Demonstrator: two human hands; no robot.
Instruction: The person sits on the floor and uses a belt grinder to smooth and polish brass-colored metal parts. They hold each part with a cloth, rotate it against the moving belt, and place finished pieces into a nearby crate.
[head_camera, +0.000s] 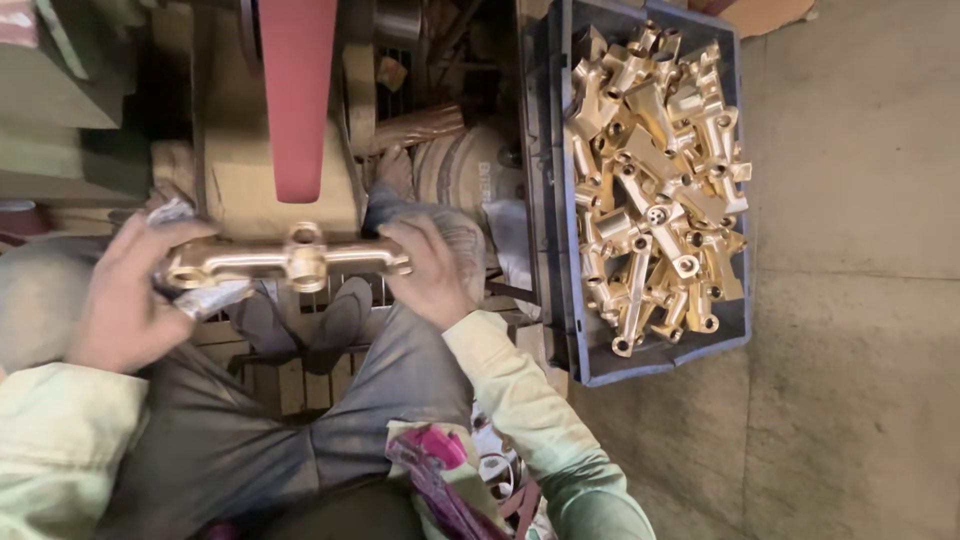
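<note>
While we look down over our lap, we hold a long brass casting (290, 262) crosswise between both hands, just below the lower end of a red sanding belt (297, 95) that hangs at twelve o'clock from it. The casting is a dull golden bar with a round ported hub at its middle, a ring-shaped boss at its nine o'clock end and a narrower stub at its three o'clock end; its surface looks matte and slightly rough, with warm highlights along the top edge. Our left hand (125, 300) wraps its fingers closed around the nine o'clock end, with a crumpled piece of grey cloth (205, 295) pinched between palm and metal. Our right hand (432, 272) grips the three o'clock end, fingers curled shut over the stub.

Below the casting, toward six o'clock, sit our knees in grey trousers (300, 420), and two dark shoes (305, 322) rest on a slatted wooden platform. The belt's tip stands just apart from the hub, so there is only a thin gap upward. At three o'clock from our right hand, near but not touching, stands a dark blue plastic crate (560, 200) heaped with similar brass castings (655, 190); its long wall hems in that side. Beyond the crate, farther toward three o'clock, the concrete floor (860, 300) opens wide. At nine and eleven o'clock, green machine housing (60, 90) crowds close. A pink and patterned rag (440, 470) lies at five o'clock beside our right sleeve.
</note>
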